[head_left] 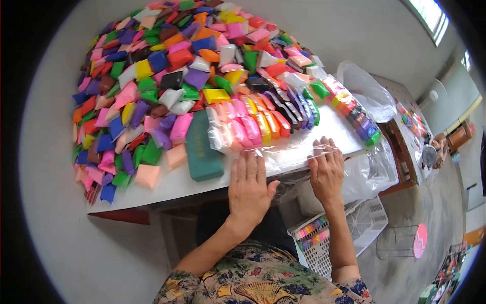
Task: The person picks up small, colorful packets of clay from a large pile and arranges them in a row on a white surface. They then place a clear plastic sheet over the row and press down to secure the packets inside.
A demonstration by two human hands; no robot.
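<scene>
Rows of small colored packets (263, 119) lie side by side in a clear plastic bag on the white table (167, 190). My left hand (249, 185) rests flat at the bag's near edge, fingers stretched out over the clear film. To its right, my right hand (326, 169) has its fingers extended on the film's other end near the table edge. A green box (204, 147) stands left of the bagged packets. Another filled bag of colored packets (354, 111) lies to the right, beyond my right hand.
A large heap of loose colored packets (147, 83) covers the table's left and back. White plastic bags (369, 169) hang at the right edge. Below sits a white basket (324, 248) holding packets. A stool with a pink top (419, 240) stands on the floor.
</scene>
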